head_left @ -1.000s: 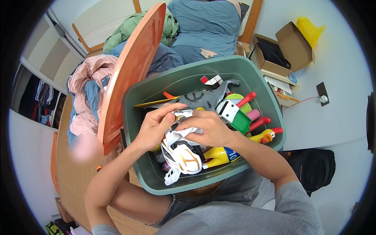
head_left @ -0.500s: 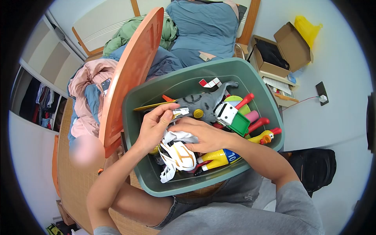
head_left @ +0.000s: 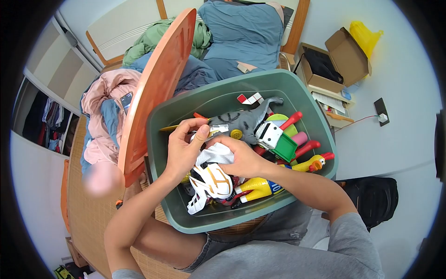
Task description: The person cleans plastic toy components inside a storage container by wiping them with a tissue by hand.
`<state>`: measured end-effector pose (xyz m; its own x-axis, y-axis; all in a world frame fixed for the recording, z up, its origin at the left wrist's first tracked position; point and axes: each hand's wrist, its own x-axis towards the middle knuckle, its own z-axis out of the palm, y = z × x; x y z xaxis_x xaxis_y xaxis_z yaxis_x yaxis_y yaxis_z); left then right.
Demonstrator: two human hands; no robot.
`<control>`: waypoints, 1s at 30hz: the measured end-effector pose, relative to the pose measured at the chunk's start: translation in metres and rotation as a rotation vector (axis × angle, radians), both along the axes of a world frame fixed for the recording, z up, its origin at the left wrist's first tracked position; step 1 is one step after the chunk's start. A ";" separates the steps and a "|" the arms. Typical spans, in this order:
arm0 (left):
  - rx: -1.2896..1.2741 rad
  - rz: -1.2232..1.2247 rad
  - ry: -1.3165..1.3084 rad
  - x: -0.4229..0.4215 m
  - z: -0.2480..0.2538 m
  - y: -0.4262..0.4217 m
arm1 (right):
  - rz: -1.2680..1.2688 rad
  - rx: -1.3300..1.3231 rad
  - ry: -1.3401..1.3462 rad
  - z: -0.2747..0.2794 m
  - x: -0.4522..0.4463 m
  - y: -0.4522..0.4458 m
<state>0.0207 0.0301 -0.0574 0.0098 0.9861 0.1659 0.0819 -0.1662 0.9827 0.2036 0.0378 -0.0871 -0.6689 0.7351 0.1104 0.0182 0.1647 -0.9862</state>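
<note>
Both my hands are over a green plastic bin full of toys. My right hand is closed on a white cloth-like piece of a white-and-gold toy, which hangs below it. The toy's exact kind is unclear. My left hand is curled at the upper left of that piece; what its fingers hold, if anything, is hidden. Just past them shows a small white-and-gold part. Beyond lies a grey toy with dark markings. To the right are a white block with black dots and a green toy tray.
An orange lid stands upright along the bin's left side. A yellow rubber chicken lies at the bin's right. Behind is bedding; an open cardboard box sits back right, and a black bag rests at right.
The small white-and-gold part no longer sits in my left fingertips' pinch as plainly; my left hand has turned slightly. The white-and-gold toy has shifted a little, and more white cloth shows.
</note>
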 end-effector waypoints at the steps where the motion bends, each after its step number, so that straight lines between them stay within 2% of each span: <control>1: 0.001 0.052 -0.011 0.003 0.003 -0.001 | -0.001 0.001 0.000 0.000 0.000 0.001; 4: -0.053 0.146 -0.057 -0.001 0.003 -0.002 | -0.018 0.048 -0.021 -0.002 0.000 0.000; 9: -0.191 0.221 -0.260 -0.009 0.012 0.004 | -0.085 -0.136 0.207 0.002 -0.004 -0.005; 12: -0.259 0.015 -0.296 -0.010 0.018 -0.003 | -0.154 -0.239 0.299 0.009 -0.004 -0.005; 13: -0.246 -0.089 -0.226 -0.012 0.025 -0.007 | -0.198 -0.207 0.304 0.009 -0.003 -0.003; 14: -0.248 -0.095 -0.225 -0.014 0.031 -0.011 | -0.242 -0.175 0.308 0.008 -0.001 -0.001; 16: -0.138 -0.305 0.246 -0.018 0.040 -0.017 | -0.244 -0.167 0.339 0.009 0.002 0.001; 18: -0.199 -0.352 0.202 -0.016 0.042 -0.019 | -0.196 -0.027 0.250 0.008 0.002 0.000; 19: -0.158 -0.326 0.274 -0.017 0.034 -0.020 | -0.135 -0.063 0.198 0.008 0.003 0.000; 21: -0.144 -0.293 0.385 -0.019 0.029 -0.021 | -0.180 0.002 0.202 0.007 0.004 0.004; 22: -0.143 -0.292 0.384 -0.021 0.028 -0.021 | -0.229 0.063 0.202 0.007 0.006 0.006; 26: -0.132 -0.368 0.335 -0.030 0.028 -0.014 | -0.355 0.003 0.194 0.013 0.011 0.014; 28: -0.193 -0.524 -0.015 -0.032 0.026 -0.012 | -0.399 0.037 0.140 0.024 0.016 0.009; 30: -0.159 -0.547 -0.038 -0.035 0.017 -0.009 | -0.436 0.074 0.086 0.027 0.017 0.009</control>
<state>-0.0139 0.0215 -0.0403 0.5225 0.8522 0.0262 -0.0100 -0.0246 0.9996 0.2206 0.0464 -0.0606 -0.2844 0.9343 0.2151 0.0204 0.2302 -0.9729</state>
